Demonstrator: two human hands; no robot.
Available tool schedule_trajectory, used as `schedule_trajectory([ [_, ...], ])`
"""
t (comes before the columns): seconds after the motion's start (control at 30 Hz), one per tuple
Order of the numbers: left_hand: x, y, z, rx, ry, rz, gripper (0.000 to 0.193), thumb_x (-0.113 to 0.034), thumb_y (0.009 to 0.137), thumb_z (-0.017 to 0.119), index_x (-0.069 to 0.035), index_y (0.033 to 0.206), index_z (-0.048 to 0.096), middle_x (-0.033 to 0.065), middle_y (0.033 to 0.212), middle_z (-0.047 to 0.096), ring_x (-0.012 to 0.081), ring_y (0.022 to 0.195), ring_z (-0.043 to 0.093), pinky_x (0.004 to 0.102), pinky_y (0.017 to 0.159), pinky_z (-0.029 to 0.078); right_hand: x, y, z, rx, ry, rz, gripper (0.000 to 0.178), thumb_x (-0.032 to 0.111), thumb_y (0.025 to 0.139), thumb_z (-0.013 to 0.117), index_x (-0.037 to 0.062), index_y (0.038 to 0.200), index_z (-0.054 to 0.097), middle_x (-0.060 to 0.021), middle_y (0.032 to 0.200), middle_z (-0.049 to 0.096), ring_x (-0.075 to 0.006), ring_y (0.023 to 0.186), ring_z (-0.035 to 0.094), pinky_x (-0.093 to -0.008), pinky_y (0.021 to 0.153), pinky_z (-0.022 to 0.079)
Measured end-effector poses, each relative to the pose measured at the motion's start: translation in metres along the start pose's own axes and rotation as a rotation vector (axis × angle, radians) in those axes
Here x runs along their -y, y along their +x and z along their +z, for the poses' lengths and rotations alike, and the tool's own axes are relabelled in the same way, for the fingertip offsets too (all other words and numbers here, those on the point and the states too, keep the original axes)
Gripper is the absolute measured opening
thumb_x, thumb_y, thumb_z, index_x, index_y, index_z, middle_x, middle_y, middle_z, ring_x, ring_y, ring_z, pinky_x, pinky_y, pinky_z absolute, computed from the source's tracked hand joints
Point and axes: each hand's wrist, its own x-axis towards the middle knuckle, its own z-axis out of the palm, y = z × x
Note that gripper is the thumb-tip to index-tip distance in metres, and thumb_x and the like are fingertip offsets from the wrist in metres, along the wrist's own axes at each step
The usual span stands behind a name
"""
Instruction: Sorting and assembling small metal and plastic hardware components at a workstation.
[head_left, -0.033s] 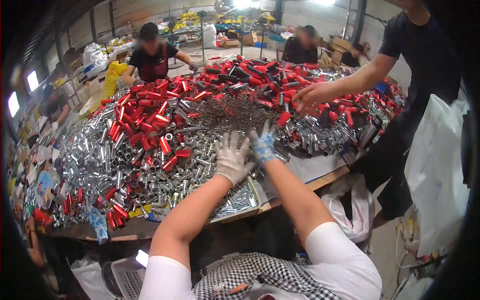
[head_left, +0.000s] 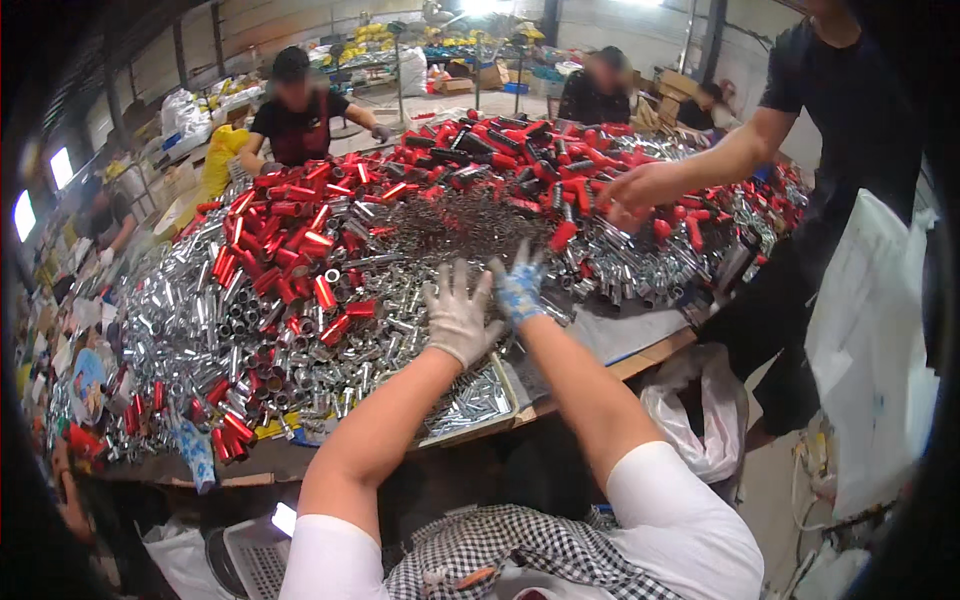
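My left hand (head_left: pixel 460 322), in an off-white work glove, lies over small silver metal fittings (head_left: pixel 395 340) with its fingers spread. Beside it, my right hand (head_left: pixel 520 288) wears a blue-and-white patterned glove, its fingers also apart. Both hands are at the near side of a patch of thin dark metal pieces (head_left: pixel 460 225), too fine to name. Neither hand shows anything in its grip. A shallow tray (head_left: pixel 511 388) of silver screw-like pieces sits just below my left wrist.
Red metal sleeves (head_left: pixel 290 245) and silver tubes (head_left: pixel 210 320) heap up on the left. Red and black handle-like pieces (head_left: pixel 500 140) pile at the back. At right, a standing person's bare hand (head_left: pixel 640 190) reaches over the heap. A white sack (head_left: pixel 868 340) hangs nearby; two people sit opposite.
The view has shifted slightly. The standing person's hand has moved a little to the right over the heap. My hands keep nearly the same place and spread.
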Motion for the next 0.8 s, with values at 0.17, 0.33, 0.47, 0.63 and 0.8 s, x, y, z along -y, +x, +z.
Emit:
schedule_trajectory([
  [0.17,0.002,0.025,0.004,0.019,0.047,-0.122,0.092,-0.054,0.076,0.070,-0.021,0.153,0.031,0.0227,0.159,0.014,0.0481,0.145,0.013,0.0627,0.113,0.017,0.022,0.004,0.002,0.003,-0.248,0.051,0.102,0.063,0.084,0.060,0.0117,0.157,0.009,-0.0288,0.160,0.007,-0.0534,0.145,0.001,-0.0564,0.119,0.007],
  [0.33,0.001,0.036,-0.005,0.003,0.106,-0.111,0.081,-0.052,0.076,0.071,-0.026,0.147,0.043,0.0211,0.159,0.016,0.0478,0.144,0.015,0.0605,0.114,0.016,-0.004,0.004,-0.043,0.284,0.000,-0.085,0.088,0.058,0.088,0.059,0.0078,0.153,0.027,-0.0297,0.157,0.015,-0.0486,0.144,0.019,-0.0486,0.118,0.021],
  [0.47,-0.011,0.035,-0.010,-0.041,0.064,-0.023,0.070,-0.051,0.076,0.072,-0.024,0.138,0.054,0.0209,0.158,0.018,0.0461,0.145,0.014,0.0601,0.115,0.016,-0.037,0.003,-0.097,0.388,0.193,-0.156,0.051,0.038,0.091,0.060,0.0042,0.130,0.060,-0.0193,0.124,0.065,-0.0306,0.116,0.062,-0.0381,0.100,0.046],
  [0.63,-0.008,0.020,-0.001,-0.084,0.051,0.040,0.066,-0.051,0.076,0.073,-0.024,0.134,0.058,0.0205,0.156,0.023,0.0436,0.144,0.017,0.0605,0.116,0.013,-0.062,-0.004,-0.138,0.175,0.010,-0.041,0.041,0.035,0.087,0.063,0.0069,0.116,0.070,-0.0176,0.105,0.071,-0.0303,0.102,0.067,-0.0394,0.091,0.050],
  [0.8,-0.020,0.001,0.005,-0.095,-0.011,0.270,0.060,-0.041,0.074,0.075,-0.019,0.128,0.061,0.0220,0.150,0.032,0.0440,0.141,0.023,0.0609,0.115,0.015,-0.104,-0.002,-0.152,-0.003,-0.462,0.020,0.047,0.038,0.084,0.065,0.0037,0.117,0.065,-0.0214,0.108,0.069,-0.0374,0.100,0.066,-0.0455,0.087,0.051],
])
